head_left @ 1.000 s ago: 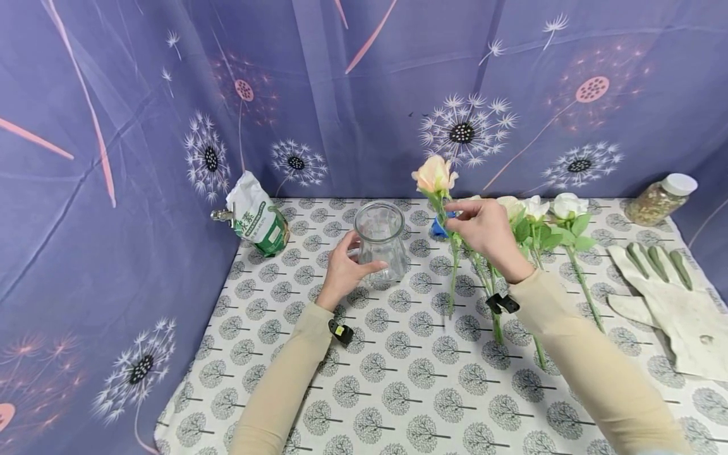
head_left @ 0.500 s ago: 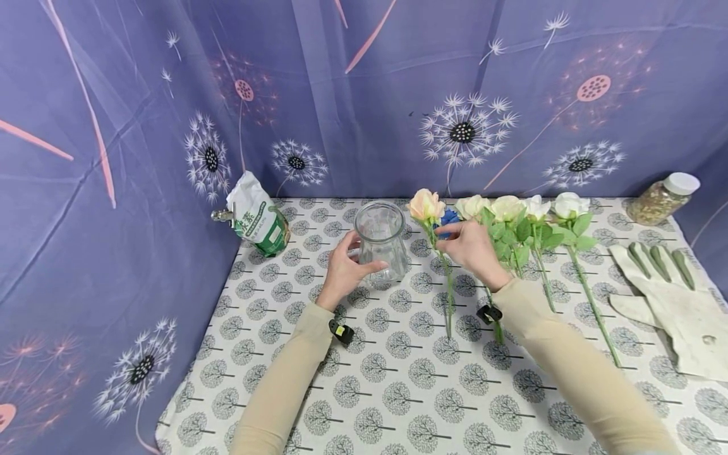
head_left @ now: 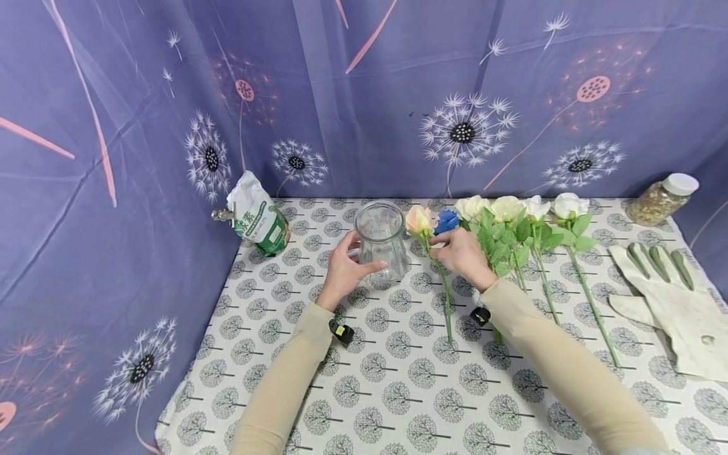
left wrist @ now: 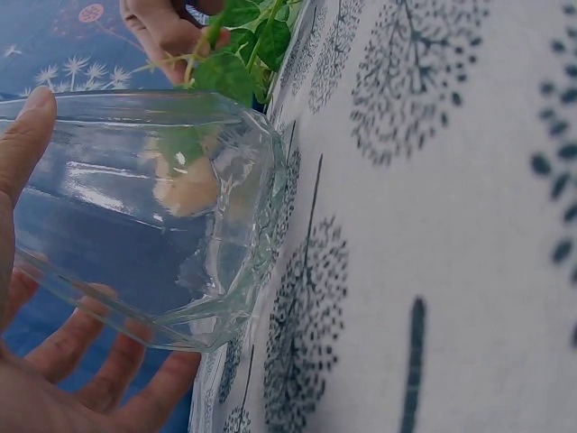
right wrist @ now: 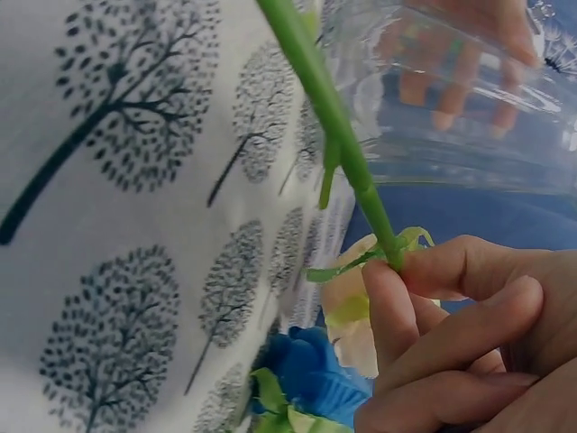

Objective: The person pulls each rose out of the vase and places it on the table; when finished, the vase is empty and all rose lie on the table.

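Observation:
My left hand (head_left: 348,268) grips a clear glass vase (head_left: 381,243) from its left side, thumb across the front and fingers behind. The vase stands upright on the cloth, its ribbed wall filling much of the left wrist view. With thumb and forefinger, my right hand (head_left: 462,254) pinches the green stem of a peach rose (head_left: 419,220), just below the bloom. That rose lies close to the vase's right side, its stem (right wrist: 329,117) pointing toward the table's front. Beside the pinching fingers shows a blue rose (right wrist: 311,370), partly hidden behind the right hand in the head view.
Several cream and white roses (head_left: 570,205) lie in a row to the right. Farther right are a pair of work gloves (head_left: 677,309) and a white-capped jar (head_left: 662,199). A green-and-white bag (head_left: 258,215) with a clip stands at back left, near the purple curtain (head_left: 364,95).
My right hand has lowered the peach rose from a raised position down beside the vase, moving it slightly left. The blue rose shows more now. My left hand keeps its grip on the vase.

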